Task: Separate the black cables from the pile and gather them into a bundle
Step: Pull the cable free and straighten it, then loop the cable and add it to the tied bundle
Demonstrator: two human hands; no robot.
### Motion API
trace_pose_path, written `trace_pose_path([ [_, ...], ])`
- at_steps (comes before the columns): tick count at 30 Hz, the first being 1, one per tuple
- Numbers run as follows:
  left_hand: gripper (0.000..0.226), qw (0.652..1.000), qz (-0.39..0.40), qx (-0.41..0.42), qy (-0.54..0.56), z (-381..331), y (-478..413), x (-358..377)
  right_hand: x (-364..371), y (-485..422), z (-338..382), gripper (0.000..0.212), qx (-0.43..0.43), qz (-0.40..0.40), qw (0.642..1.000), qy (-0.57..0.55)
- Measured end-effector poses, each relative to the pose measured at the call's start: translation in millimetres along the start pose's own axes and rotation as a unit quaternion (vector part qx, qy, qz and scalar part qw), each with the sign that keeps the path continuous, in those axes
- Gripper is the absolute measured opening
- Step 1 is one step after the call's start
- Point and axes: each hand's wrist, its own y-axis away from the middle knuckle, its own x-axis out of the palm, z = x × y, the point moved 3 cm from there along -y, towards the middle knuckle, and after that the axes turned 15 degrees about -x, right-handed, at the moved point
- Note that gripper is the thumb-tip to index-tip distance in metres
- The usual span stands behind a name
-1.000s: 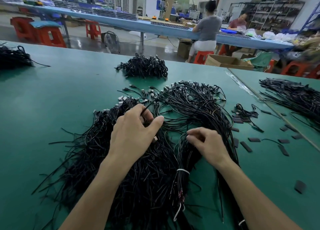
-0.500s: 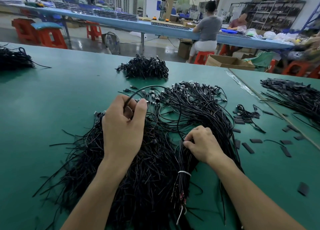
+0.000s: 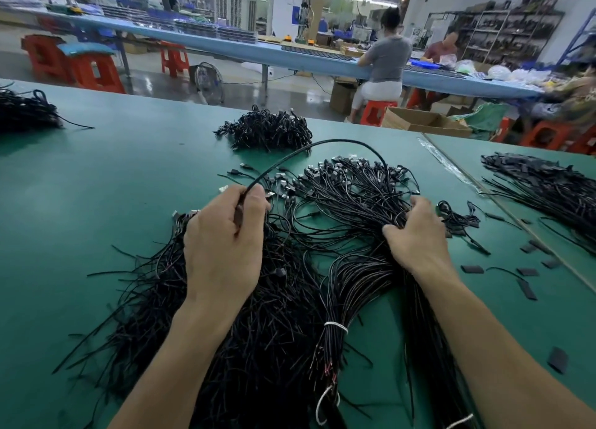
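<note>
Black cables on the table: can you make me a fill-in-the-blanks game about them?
The left hand holds up ____ thin arching black cable.
The right hand grips a black cable bundle bound by a ____ band.
The flat table mat is ____.
Missing words: one, white, green.

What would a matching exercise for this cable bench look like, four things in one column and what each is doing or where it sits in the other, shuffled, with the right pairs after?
Column one
1. left hand
2. right hand
3. white tie
4. small cable heap

Column two
A. lies apart near the table's far edge
B. pinches one arched cable
C. wraps the cable bundle between the forearms
D. grips that bundle farther up

Pairs: 1-B, 2-D, 3-C, 4-A
</note>
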Motion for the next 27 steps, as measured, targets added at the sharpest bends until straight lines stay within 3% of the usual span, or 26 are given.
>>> trace_pose_path([
  [2, 0.047, 0.997, 0.011, 0.017, -0.068, 0, 1, 1, -6, 9, 21, 0.064, -0.082, -0.059, 0.995, 0.021],
  [4, 0.05, 0.99, 0.067, 0.02, -0.126, 1, 4, 7, -16, 27, 53, 0.051, -0.249, -0.15, 0.957, -0.001],
  [6, 0.049, 0.973, 0.146, 0.032, -0.176, 0, 9, 14, -18, 42, 80, 0.046, -0.414, -0.139, 0.899, 0.021],
  [8, 0.04, 0.956, 0.182, 0.075, -0.217, -3, 13, 17, -16, 51, 93, 0.044, -0.505, -0.065, 0.858, 0.064],
  [10, 0.036, 0.954, 0.18, 0.119, -0.207, -8, 14, 16, -15, 55, 95, 0.044, -0.505, -0.003, 0.861, 0.059],
  [13, 0.035, 0.961, 0.163, 0.134, -0.177, -9, 13, 15, -14, 55, 85, 0.043, -0.434, 0.052, 0.898, -0.054],
  [17, 0.038, 0.975, 0.119, 0.111, -0.152, -6, 9, 9, -28, 50, 65, 0.051, -0.312, -0.079, 0.931, -0.175],
  [20, 0.035, 0.977, 0.064, 0.086, -0.185, -3, 5, 4, -40, 46, 50, 0.055, -0.208, -0.152, 0.946, -0.197],
  [21, 0.038, 0.976, 0.06, 0.076, -0.196, -2, 4, 4, -41, 45, 47, 0.058, -0.202, -0.126, 0.951, -0.195],
  [23, 0.05, 0.975, 0.09, 0.061, -0.196, 2, 5, 8, -36, 47, 48, 0.062, -0.222, 0.0, 0.959, -0.176],
  [25, 0.055, 0.97, 0.133, 0.052, -0.197, 5, 7, 13, -26, 56, 51, 0.052, -0.256, 0.118, 0.949, -0.143],
  [27, 0.059, 0.957, 0.178, 0.03, -0.229, 9, 10, 17, -22, 62, 53, 0.039, -0.288, 0.112, 0.938, -0.158],
])
